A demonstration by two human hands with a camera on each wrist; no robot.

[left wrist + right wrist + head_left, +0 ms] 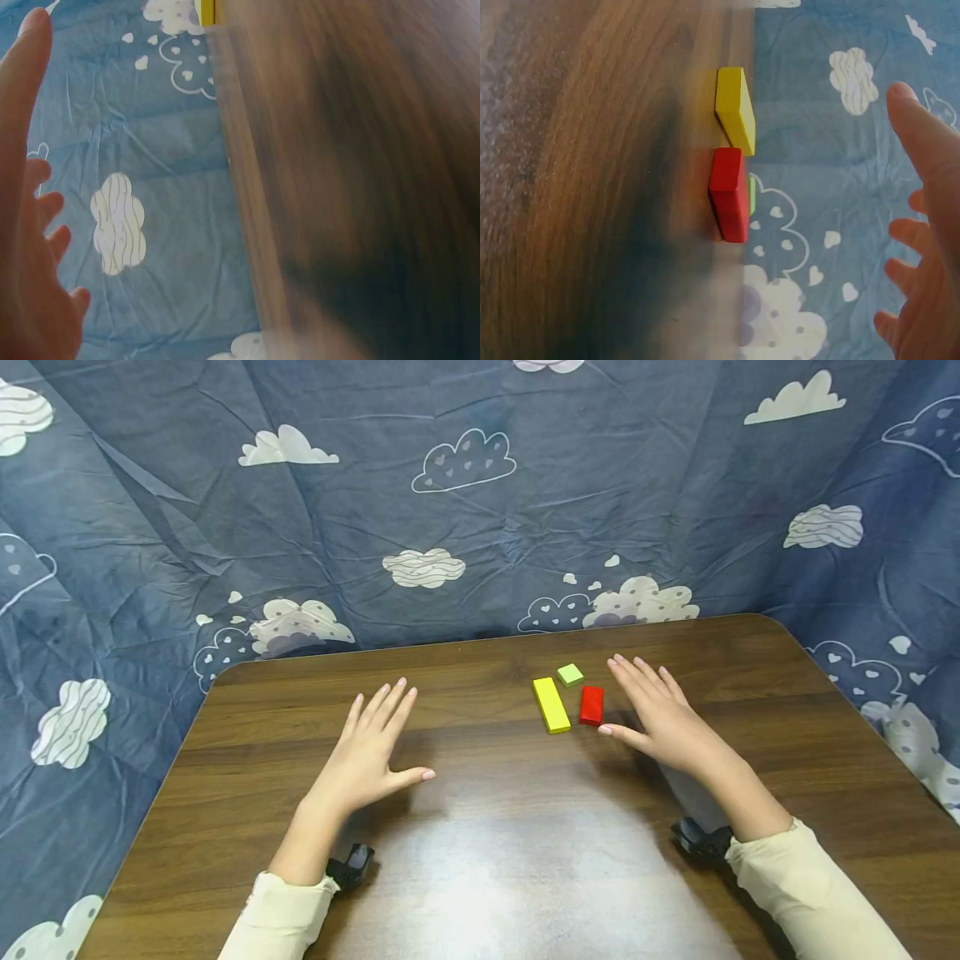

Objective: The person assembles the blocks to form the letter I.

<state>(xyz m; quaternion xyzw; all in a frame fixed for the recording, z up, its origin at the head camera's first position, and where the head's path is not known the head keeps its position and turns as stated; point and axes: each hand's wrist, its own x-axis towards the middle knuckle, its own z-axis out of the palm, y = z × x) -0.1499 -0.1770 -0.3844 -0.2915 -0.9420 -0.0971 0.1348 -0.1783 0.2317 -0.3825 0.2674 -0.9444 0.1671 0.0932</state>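
Observation:
Three flat blocks lie on the wooden table right of its middle: a long yellow block (551, 705), a shorter red block (592, 705) and a small light green block (570, 675). My right hand (660, 718) is held over the table just right of the red block, fingers straight and thumb spread, with nothing in it. Over the left part of the table my left hand (367, 752) is likewise spread and holds nothing. In the right wrist view the red block (729, 195) stands nearest and covers most of the green block (751, 194).
The brown wooden table (465, 827) has rounded far corners, and glare falls on its near middle. Behind it hangs a blue cloth (360, 527) with white clouds. A black wrist strap (351, 866) shows at the left sleeve, another strap (701, 841) at the right.

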